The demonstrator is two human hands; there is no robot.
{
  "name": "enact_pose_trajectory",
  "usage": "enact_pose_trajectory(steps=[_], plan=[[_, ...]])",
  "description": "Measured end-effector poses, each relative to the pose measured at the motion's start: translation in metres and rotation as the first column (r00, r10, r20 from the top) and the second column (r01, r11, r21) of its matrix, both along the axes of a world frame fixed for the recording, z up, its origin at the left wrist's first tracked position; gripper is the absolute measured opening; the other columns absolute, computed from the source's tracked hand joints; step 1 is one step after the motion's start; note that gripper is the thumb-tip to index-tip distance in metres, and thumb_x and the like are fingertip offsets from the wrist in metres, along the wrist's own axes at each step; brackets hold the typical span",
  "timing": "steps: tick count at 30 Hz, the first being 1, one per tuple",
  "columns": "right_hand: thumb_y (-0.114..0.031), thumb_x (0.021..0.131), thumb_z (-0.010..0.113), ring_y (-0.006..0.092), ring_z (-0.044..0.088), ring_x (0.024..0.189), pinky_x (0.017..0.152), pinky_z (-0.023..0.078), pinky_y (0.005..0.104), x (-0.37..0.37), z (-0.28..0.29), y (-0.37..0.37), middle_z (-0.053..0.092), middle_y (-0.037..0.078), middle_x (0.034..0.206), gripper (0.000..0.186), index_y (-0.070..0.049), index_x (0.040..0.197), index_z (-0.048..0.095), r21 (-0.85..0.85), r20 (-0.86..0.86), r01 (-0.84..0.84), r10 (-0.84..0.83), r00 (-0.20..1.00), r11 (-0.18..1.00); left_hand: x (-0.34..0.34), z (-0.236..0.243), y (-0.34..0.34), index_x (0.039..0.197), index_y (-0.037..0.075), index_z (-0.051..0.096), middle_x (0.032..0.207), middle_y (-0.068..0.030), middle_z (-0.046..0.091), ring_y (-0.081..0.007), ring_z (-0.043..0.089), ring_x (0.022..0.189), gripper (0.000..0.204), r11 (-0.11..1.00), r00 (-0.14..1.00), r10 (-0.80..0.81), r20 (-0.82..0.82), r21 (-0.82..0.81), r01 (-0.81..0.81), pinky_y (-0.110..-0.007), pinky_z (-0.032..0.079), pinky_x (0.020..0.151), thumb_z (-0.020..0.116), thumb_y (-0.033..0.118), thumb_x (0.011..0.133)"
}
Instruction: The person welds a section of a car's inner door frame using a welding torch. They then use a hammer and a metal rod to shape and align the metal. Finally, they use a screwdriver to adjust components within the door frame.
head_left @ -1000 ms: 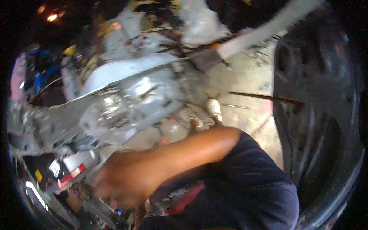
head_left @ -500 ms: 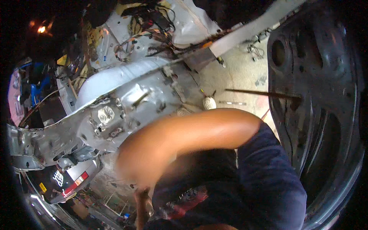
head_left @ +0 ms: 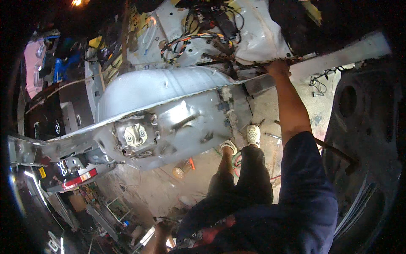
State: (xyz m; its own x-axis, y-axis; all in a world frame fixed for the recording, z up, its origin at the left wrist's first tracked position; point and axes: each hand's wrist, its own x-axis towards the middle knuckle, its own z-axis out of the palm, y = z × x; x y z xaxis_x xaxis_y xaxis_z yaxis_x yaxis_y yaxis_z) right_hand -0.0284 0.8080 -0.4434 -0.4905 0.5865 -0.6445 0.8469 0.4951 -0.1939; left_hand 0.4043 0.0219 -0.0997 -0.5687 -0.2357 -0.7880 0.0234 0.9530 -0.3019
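My right arm reaches up to the bare car body. There my right hand point(head_left: 278, 68) is closed over the edge of the grey door sill point(head_left: 315, 59), beside the pale wheel arch point(head_left: 169, 86). Low in the picture, my left hand point(head_left: 163, 232) is held near my body, in dim light. Its fingers look curled around a dark, thin thing that I cannot make out. Below the wheel arch is a dull grey body panel point(head_left: 190, 122) with a bolted light metal plate point(head_left: 135, 135).
A loose wiring harness point(head_left: 182, 44) lies inside the car body. At the right stands a dark door panel point(head_left: 363, 110), with a rusty bar point(head_left: 338, 151) against it. On the floor are an orange-handled tool point(head_left: 192, 164) and hoses point(head_left: 237, 165) near my shoes point(head_left: 253, 134).
My right arm has swung from across my body, near my left hand, up and right to the sill. My view has shifted, and my legs and shoes now show.
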Motion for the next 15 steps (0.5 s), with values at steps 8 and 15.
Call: enact_pose_trajectory(steps=[8,15], plan=[[-0.039,0.091,0.068,0.0353,0.060,0.127,0.103,0.050,0.0539,-0.012,-0.058,-0.024,0.053,0.017,0.148,0.062,-0.009,0.144,0.057,0.222,-0.117,-0.060,0.088,0.989,0.973,0.025,-0.044,-0.019,0.099,0.006,0.076,0.095,-0.0207,0.074,-0.0397,0.071,0.092,0.048,0.991,0.993,-0.116,0.032,0.077,0.113,-0.050,0.056,0.082,0.076,0.051,0.083],[-0.029,0.091,0.067,0.0312,0.061,0.120,0.097,0.051,0.0486,-0.023,-0.121,0.021,0.057,0.014,0.143,0.058,-0.008,0.144,0.057,0.200,-0.481,-0.350,0.403,0.779,0.915,-0.008,-0.029,-0.002,0.127,0.012,0.066,0.095,-0.0183,0.071,-0.0368,0.070,0.085,0.048,0.998,0.999,0.035,0.011,0.046,-0.035,-0.051,0.056,0.078,0.070,0.040,0.088]])
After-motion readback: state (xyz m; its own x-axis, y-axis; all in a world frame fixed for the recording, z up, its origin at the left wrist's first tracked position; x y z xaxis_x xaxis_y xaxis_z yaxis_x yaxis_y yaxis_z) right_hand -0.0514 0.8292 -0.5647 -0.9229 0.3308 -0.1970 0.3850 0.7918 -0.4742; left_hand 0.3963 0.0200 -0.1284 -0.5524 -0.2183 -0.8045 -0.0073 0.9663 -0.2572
